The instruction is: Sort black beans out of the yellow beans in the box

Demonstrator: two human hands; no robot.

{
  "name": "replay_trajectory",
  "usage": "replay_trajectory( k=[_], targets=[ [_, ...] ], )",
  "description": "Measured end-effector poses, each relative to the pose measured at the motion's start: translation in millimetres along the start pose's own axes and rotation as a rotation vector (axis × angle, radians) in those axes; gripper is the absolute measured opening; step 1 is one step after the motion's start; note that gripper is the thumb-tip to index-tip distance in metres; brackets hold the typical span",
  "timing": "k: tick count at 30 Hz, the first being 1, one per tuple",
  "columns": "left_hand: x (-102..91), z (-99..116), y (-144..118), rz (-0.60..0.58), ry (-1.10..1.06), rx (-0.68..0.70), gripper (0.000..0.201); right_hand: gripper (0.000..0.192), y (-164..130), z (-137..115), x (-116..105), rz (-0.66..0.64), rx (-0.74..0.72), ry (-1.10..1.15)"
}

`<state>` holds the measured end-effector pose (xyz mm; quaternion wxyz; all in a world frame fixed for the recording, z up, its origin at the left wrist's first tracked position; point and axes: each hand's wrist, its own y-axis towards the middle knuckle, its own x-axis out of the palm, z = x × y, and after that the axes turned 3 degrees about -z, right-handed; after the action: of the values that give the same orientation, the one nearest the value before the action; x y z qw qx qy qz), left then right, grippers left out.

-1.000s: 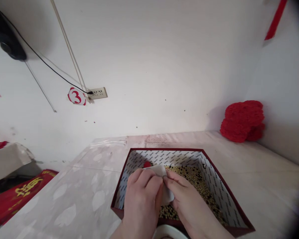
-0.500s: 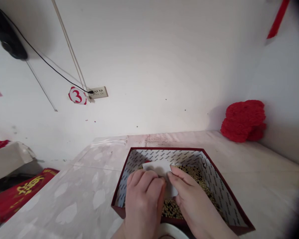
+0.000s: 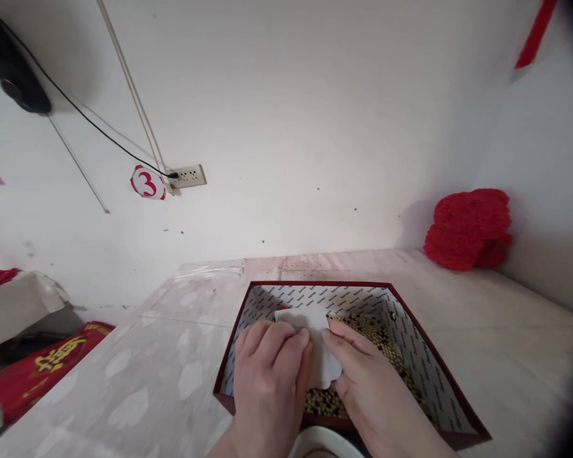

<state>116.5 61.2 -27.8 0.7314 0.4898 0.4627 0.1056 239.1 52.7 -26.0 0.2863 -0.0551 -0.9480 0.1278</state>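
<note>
Near the front edge of the desk (image 3: 138,356), a dark red box (image 3: 413,331) with a patterned lining holds a layer of small yellowish and dark beans (image 3: 377,337). Both hands are inside it, side by side, and share a white card (image 3: 315,337). The left hand (image 3: 270,381) has its fingers curled closed over the card's left part; the right hand (image 3: 370,388) pinches the right part, its fingers lying flat along the card. The card stands roughly upright on the beans, its top edge rising beyond the fingertips toward the far wall of the box. Its long axis appears to run left to right, across both hands, so neither hand is nearer. Most beans lie to the right of the card. A white bowl rim (image 3: 325,442) shows at the very front.
</note>
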Motion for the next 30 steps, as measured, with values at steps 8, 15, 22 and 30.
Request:
replay_trajectory(
  k=[8,15,22,30],
  targets=[
    [-7.4,-11.9,6.5,-0.015,-0.035,-0.040,0.011,0.022,-7.1,0.5,6.5,-0.035,-0.016,-0.084],
    [-3.3,-5.0,3.4,-0.059,-0.051,-0.012,0.010,0.023,-5.0,-0.1,5.3,-0.028,0.014,0.003],
    [-22.3,3.9,12.1,-0.167,-0.161,-0.023,0.011,0.037,4.5,-13.7,-3.7,0.033,-0.081,0.125],
    [-3.6,20.0,-18.6,-0.674,0.009,0.479,0.030,0.033,23.4,-30.0,-21.8,0.079,-0.212,0.188]
  ],
)
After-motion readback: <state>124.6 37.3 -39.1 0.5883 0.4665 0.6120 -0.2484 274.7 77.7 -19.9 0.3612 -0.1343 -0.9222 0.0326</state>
